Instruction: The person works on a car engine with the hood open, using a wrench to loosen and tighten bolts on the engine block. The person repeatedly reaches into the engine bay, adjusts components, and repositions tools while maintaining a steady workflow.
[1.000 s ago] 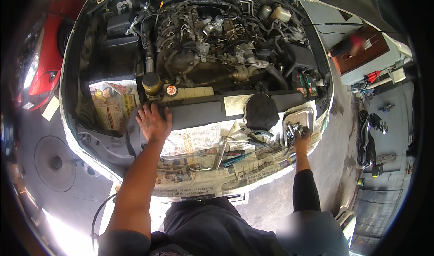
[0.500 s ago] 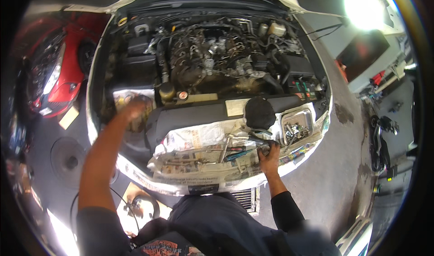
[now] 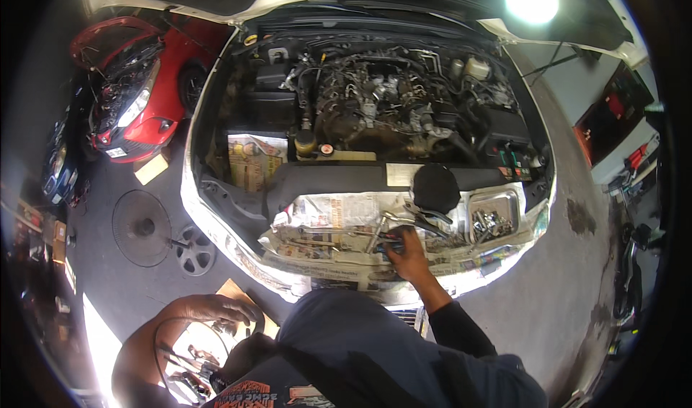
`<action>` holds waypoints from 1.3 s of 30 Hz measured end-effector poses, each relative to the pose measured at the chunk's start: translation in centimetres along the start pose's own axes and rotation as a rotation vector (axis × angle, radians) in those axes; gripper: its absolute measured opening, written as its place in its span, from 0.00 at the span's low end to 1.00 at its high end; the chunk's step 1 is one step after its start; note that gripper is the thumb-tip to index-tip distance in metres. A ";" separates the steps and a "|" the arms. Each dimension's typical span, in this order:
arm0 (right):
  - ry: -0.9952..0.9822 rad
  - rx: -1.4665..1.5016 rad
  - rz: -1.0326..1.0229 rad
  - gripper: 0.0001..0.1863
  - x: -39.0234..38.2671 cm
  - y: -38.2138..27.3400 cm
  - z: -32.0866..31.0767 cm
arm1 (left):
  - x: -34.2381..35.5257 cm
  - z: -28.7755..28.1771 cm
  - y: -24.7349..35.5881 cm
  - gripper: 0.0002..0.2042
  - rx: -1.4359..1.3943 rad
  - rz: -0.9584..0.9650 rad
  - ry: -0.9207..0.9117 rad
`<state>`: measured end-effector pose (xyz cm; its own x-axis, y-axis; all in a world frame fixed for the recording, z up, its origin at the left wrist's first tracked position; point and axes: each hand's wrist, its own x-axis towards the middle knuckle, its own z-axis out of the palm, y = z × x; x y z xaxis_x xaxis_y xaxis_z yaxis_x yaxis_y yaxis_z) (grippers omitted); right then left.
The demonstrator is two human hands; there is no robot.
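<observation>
My right hand point(image 3: 409, 255) is down among the tools on the newspaper at the front of the engine bay. Its fingers are closed over blue and red tool handles point(image 3: 393, 242), which they mostly hide; what it grips I cannot make out. Close by lie a metal wrench-like tool point(image 3: 376, 233) and a dark-handled tool point(image 3: 432, 225). My left hand point(image 3: 232, 310) is low by my left side, above a piece of cardboard point(image 3: 268, 326). Its fingers are loosely stretched and no held thing shows.
Behind the tools lies the exposed engine point(image 3: 382, 105) under a raised hood. A metal tray point(image 3: 493, 217) of small hardware sits right of a round black object point(image 3: 435, 187). Left on the floor are a round fan point(image 3: 141, 228), a wheel cover point(image 3: 194, 251) and a red car point(image 3: 155, 109).
My left hand has left the newspaper at the engine bay's left and come back to my side. My right hand has shifted left onto the blue-handled tool. The whole view has shifted.
</observation>
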<state>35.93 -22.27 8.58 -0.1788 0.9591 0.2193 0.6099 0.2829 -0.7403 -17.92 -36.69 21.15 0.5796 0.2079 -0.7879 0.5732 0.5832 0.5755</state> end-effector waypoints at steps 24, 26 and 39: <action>-1.296 0.874 -1.359 0.14 5.2 -28.6 -22.1 | 2.5 5.7 10.1 0.30 0.170 0.123 -0.296; -1.212 0.795 -1.401 0.13 5.0 -28.6 -22.7 | 3.1 5.2 10.4 0.32 0.159 0.118 -0.349; -1.162 0.714 -1.514 0.11 5.8 -29.1 -24.5 | 3.5 4.5 11.2 0.34 0.204 0.089 -0.431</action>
<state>36.08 -24.93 46.94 -0.6345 -0.5303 0.5624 -0.7696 0.3658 -0.5233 -6.89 -32.98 25.80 0.7941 -0.1192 -0.5960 0.5874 0.4026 0.7021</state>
